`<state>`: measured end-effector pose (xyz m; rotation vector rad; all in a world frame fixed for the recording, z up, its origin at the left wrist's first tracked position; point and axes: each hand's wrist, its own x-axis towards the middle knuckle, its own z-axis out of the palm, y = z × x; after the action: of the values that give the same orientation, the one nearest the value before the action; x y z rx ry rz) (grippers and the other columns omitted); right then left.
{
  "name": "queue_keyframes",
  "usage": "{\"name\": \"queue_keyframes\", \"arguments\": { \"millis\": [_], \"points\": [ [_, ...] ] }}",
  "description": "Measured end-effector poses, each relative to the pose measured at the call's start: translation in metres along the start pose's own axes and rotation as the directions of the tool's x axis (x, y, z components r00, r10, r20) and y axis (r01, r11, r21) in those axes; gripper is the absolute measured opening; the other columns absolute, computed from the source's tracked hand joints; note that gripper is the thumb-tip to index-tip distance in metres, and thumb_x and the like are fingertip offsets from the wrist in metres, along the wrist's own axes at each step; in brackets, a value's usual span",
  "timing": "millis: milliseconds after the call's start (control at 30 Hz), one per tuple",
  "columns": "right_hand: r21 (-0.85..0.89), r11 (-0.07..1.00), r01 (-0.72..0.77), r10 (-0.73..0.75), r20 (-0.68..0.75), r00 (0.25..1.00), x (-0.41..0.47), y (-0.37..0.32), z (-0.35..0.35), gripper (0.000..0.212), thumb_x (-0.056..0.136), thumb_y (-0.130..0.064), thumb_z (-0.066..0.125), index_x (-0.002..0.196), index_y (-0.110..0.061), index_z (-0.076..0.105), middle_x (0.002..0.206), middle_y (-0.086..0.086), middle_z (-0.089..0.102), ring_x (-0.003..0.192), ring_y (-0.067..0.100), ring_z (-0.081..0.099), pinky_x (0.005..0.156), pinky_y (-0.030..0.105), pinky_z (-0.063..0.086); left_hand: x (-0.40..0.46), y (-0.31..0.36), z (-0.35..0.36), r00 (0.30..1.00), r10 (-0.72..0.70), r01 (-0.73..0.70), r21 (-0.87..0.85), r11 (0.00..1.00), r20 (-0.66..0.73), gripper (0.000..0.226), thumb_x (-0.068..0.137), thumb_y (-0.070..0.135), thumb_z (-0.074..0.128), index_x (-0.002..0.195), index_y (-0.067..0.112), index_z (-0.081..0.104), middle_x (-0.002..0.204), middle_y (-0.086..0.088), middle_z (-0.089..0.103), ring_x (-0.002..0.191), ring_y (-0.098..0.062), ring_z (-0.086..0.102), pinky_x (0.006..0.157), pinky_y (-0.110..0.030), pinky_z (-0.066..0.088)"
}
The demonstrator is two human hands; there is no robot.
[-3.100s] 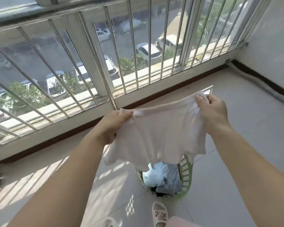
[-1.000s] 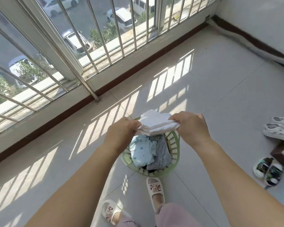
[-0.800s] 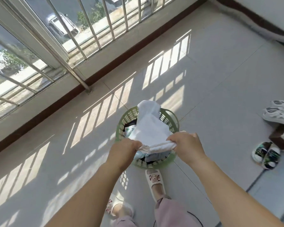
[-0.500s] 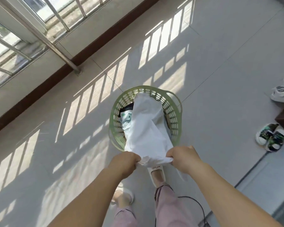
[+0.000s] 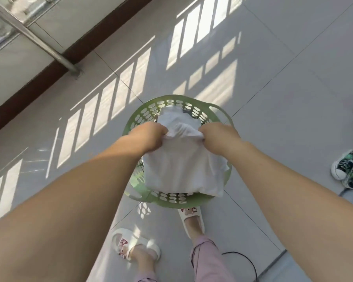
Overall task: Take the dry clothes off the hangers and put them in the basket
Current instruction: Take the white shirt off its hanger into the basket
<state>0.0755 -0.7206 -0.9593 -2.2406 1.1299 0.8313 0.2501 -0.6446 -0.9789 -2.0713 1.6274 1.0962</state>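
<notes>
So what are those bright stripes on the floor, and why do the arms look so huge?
Head view: sunlight through window bars casts striped patches on the floor; the wide-angle lens swells the near forearms; the hands and white garment look slightly soft.

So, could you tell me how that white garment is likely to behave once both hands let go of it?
The white garment looks floppy: it bunches where the left hand and right hand pinch it. It will probably slump into the green basket. One corner overhangs the rim, so it may drape outside.

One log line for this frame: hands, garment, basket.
left hand: grips white garment | right hand: grips it | garment: over green basket
</notes>
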Motion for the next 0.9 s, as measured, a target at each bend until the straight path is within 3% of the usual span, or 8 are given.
{"name": "queue_keyframes", "arguments": {
  "millis": [67, 133, 200, 233, 333, 500, 700, 900],
  "points": [
    [-0.008, 1.0, -0.004, 0.003, -0.084, 0.996, 0.03, 0.003, 0.004, 0.025, 0.088, -0.005, 0.041, 0.104, -0.018, 0.056, 0.118, 0.005, 0.059, 0.113, 0.028, 0.053, 0.081, 0.031, 0.035, 0.03, -0.003, -0.001, 0.999, -0.021, 0.022, 0.035, 0.999, -0.028, 0.025, 0.082, 0.004, 0.047, 0.063, 0.015, 0.036, 0.073, -0.003, 0.045, 0.08, -0.03, 0.048, 0.061, -0.029, 0.034],
    [0.011, 1.0, 0.001, 0.001, -0.179, 0.984, 0.056, 0.004, 0.012, 0.037, 0.087, -0.002, 0.041, 0.118, -0.017, 0.054, 0.123, 0.008, 0.056, 0.115, 0.029, 0.051, 0.086, 0.033, 0.039, 0.057, -0.006, 0.004, 0.997, -0.054, 0.055, 0.028, 0.998, -0.047, 0.02, 0.085, 0.006, 0.045, 0.086, 0.023, 0.054, 0.102, -0.007, 0.058, 0.097, -0.032, 0.054, 0.072, -0.032, 0.042],
    [0.01, 1.0, 0.011, -0.009, -0.252, 0.968, 0.073, 0.004, 0.023, 0.047, 0.085, 0.0, 0.044, 0.127, -0.02, 0.051, 0.124, 0.009, 0.055, 0.116, 0.031, 0.051, 0.089, 0.036, 0.041, 0.074, -0.008, 0.015, 0.991, -0.095, 0.096, 0.003, 0.995, -0.095, 0.046, 0.086, 0.004, 0.044, 0.124, 0.031, 0.047, 0.129, -0.006, 0.053, 0.118, -0.034, 0.048, 0.091, -0.039, 0.042],
    [0.001, 1.0, 0.01, -0.01, -0.266, 0.964, 0.082, 0.005, 0.031, 0.048, 0.085, 0.0, 0.045, 0.128, -0.021, 0.051, 0.124, 0.008, 0.055, 0.116, 0.031, 0.051, 0.088, 0.036, 0.042, 0.084, -0.01, 0.025, 0.988, -0.09, 0.092, 0.006, 0.996, -0.128, 0.052, 0.085, 0.002, 0.045, 0.13, 0.029, 0.041, 0.133, -0.005, 0.05, 0.121, -0.034, 0.045, 0.092, -0.041, 0.039],
    [-0.006, 1.0, 0.005, -0.006, -0.207, 0.978, 0.09, 0.005, 0.059, 0.043, 0.087, -0.001, 0.046, 0.125, -0.02, 0.051, 0.125, 0.008, 0.054, 0.117, 0.03, 0.049, 0.09, 0.036, 0.041, 0.092, -0.006, 0.056, 0.987, -0.022, 0.032, 0.066, 0.997, -0.157, 0.059, 0.085, 0.002, 0.05, 0.136, 0.025, 0.034, 0.137, -0.006, 0.042, 0.127, -0.031, 0.038, 0.095, -0.042, 0.035],
    [-0.003, 1.0, 0.023, -0.023, -0.053, 0.998, 0.074, 0.003, 0.103, 0.039, 0.091, -0.005, 0.042, 0.129, -0.015, 0.048, 0.127, 0.008, 0.049, 0.12, 0.029, 0.044, 0.092, 0.036, 0.038, 0.074, 0.0, 0.106, 1.0, -0.022, 0.021, 0.063, 0.998, 0.009, 0.066, 0.09, 0.007, 0.049, 0.146, 0.024, 0.018, 0.152, -0.009, 0.018, 0.142, -0.027, 0.012, 0.111, -0.048, 0.02],
    [0.069, 0.996, 0.059, -0.053, -0.088, 0.995, 0.044, -0.024, 0.076, 0.039, 0.095, -0.012, 0.043, 0.133, -0.021, 0.046, 0.132, 0.005, 0.046, 0.122, 0.025, 0.044, 0.093, 0.033, 0.037, 0.024, 0.011, 0.096, 0.99, -0.056, 0.025, -0.228, 0.973, -0.131, 0.052, 0.093, 0.011, 0.047, 0.142, 0.022, 0.033, 0.143, -0.005, 0.037, 0.132, -0.024, 0.034, 0.104, -0.041, 0.034],
    [0.115, 0.986, 0.122, -0.085, -0.281, 0.956, -0.007, -0.078, 0.007, 0.026, 0.095, -0.015, 0.044, 0.113, -0.02, 0.062, 0.117, 0.003, 0.058, 0.105, 0.025, 0.057, 0.075, 0.03, 0.042, -0.054, 0.02, 0.026, 0.933, -0.277, 0.13, -0.503, 0.855, -0.229, 0.03, 0.096, 0.02, 0.039, 0.123, 0.025, 0.051, 0.119, -0.001, 0.057, 0.105, -0.024, 0.054, 0.075, -0.032, 0.042]
  ]
}}
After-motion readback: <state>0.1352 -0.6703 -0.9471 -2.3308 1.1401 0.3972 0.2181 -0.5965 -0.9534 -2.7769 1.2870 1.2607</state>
